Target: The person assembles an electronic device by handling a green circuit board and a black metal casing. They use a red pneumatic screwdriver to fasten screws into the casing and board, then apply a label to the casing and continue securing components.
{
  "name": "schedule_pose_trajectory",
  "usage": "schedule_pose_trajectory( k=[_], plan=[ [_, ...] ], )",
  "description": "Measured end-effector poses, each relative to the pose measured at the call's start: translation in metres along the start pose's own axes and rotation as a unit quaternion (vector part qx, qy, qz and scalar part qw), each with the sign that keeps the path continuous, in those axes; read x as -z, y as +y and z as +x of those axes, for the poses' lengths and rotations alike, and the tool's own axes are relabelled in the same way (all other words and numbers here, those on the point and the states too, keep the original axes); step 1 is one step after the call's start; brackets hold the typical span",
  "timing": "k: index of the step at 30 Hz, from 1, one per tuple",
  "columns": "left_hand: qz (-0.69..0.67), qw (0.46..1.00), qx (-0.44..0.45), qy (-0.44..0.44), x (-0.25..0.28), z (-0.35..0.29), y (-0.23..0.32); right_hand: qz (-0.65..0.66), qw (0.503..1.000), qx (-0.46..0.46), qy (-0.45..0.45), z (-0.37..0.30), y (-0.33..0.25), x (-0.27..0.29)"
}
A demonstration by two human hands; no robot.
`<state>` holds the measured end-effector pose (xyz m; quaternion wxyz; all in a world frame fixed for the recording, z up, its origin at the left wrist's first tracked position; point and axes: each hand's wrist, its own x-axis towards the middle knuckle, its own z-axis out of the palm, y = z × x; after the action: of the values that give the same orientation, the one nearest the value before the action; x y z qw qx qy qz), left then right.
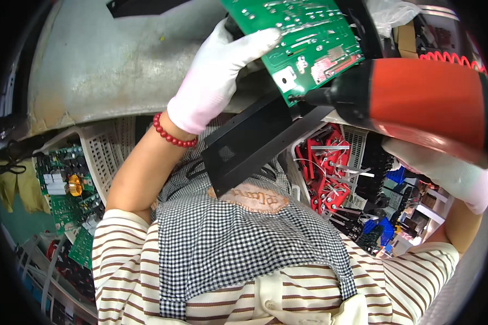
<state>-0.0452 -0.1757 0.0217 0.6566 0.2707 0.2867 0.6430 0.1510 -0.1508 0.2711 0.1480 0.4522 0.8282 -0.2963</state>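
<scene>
My left hand (pixel 214 78), in a white glove, grips a green circuit board (pixel 309 43) by its left edge, thumb lying over the soldered face. A black bent panel (pixel 249 146) sticks out below the board toward me; whether the two are joined is hidden. A large red and black power screwdriver (pixel 428 103) reaches in from the right, its dark nose at the board's near corner. My right hand (pixel 447 168), also gloved, is wrapped round it from below; most of its fingers are hidden behind the tool.
A worn grey metal worktop (pixel 103 65) spans the far left, with a black part (pixel 141 6) on it. A white crate (pixel 97 157) and more circuit boards (pixel 65 189) stand lower left. Red parts (pixel 328 168) fill a basket at right. A red coiled cord (pixel 453 58) runs behind the screwdriver.
</scene>
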Motion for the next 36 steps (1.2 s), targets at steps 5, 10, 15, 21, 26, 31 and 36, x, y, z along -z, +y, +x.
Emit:
schedule_pose_trajectory(
  k=[5, 10, 15, 21, 26, 31, 36],
  plan=[
    [-0.058, 0.998, 0.021, -0.016, -0.006, 0.002, 0.002, -0.024, 0.998, 0.060, 0.018, -0.009, 0.002, 0.004],
    [-0.122, 0.987, 0.090, -0.053, -0.013, -0.001, 0.009, -0.166, 0.967, 0.184, 0.061, -0.020, 0.012, -0.008],
    [-0.019, 0.998, 0.040, -0.042, -0.034, 0.002, 0.034, -0.186, 0.962, 0.178, 0.094, -0.042, 0.017, -0.009],
    [0.131, 0.986, -0.051, -0.088, -0.050, 0.005, 0.059, 0.312, 0.929, -0.072, 0.187, -0.053, 0.028, -0.041],
    [0.511, 0.858, 0.045, -0.039, -0.038, -0.003, 0.056, 0.545, 0.815, -0.096, 0.173, -0.047, 0.072, -0.102],
    [0.362, 0.931, 0.048, -0.004, 0.003, -0.002, 0.025, 0.669, 0.738, -0.033, 0.081, -0.024, 0.096, -0.154],
    [0.438, 0.883, 0.159, -0.049, -0.006, -0.002, 0.061, 0.716, 0.696, -0.037, 0.034, -0.004, 0.110, -0.195]
  ],
)
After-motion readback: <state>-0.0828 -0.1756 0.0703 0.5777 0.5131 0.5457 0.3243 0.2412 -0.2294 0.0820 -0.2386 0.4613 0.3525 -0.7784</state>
